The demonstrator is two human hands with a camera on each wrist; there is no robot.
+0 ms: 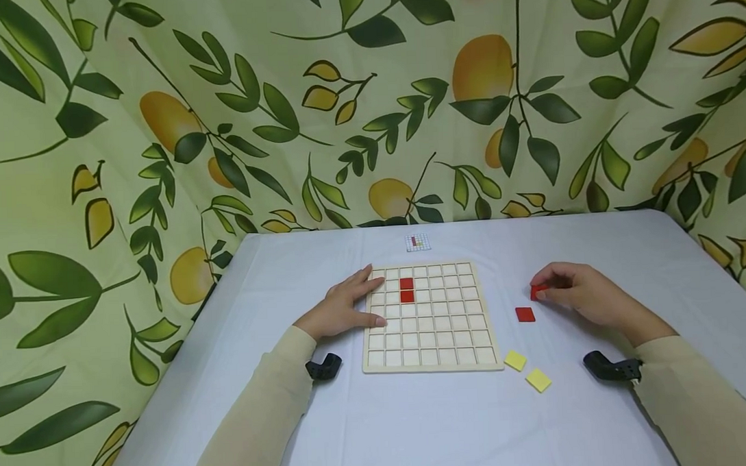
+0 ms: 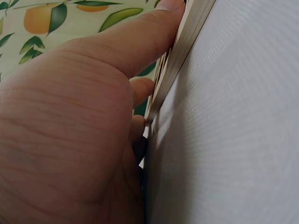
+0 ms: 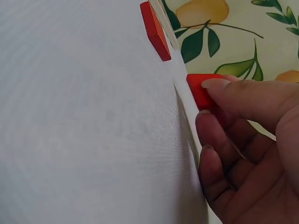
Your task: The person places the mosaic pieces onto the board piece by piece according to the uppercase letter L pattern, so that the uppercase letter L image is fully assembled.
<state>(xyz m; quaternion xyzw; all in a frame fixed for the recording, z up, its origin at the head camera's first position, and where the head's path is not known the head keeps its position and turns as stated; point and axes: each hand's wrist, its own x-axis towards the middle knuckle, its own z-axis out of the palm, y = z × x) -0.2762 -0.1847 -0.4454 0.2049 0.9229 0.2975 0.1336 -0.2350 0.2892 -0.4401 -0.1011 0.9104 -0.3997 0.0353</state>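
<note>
A wooden grid board (image 1: pixel 432 367) lies flat on the table, with two red square tiles (image 1: pixel 407 284) in neighbouring cells of one column. Along the board's left edge rests my left hand (image 1: pixel 346 304), its fingers spread and the thumb (image 2: pixel 135 42) on the frame. To the right of the board, my right hand (image 1: pixel 581 294) pinches a red square tile (image 3: pixel 198 91) between thumb and fingers, tilted up at the cloth. Just left of that hand, another red tile (image 1: pixel 525 315) lies flat on the cloth.
Two yellow square tiles (image 1: pixel 538 380) lie near the board's lower right corner. A small card with a coloured grid (image 1: pixel 418 242) lies behind the board. White cloth (image 1: pixel 441 429) covers the table, and a leaf-patterned curtain (image 1: pixel 320 146) hangs behind it.
</note>
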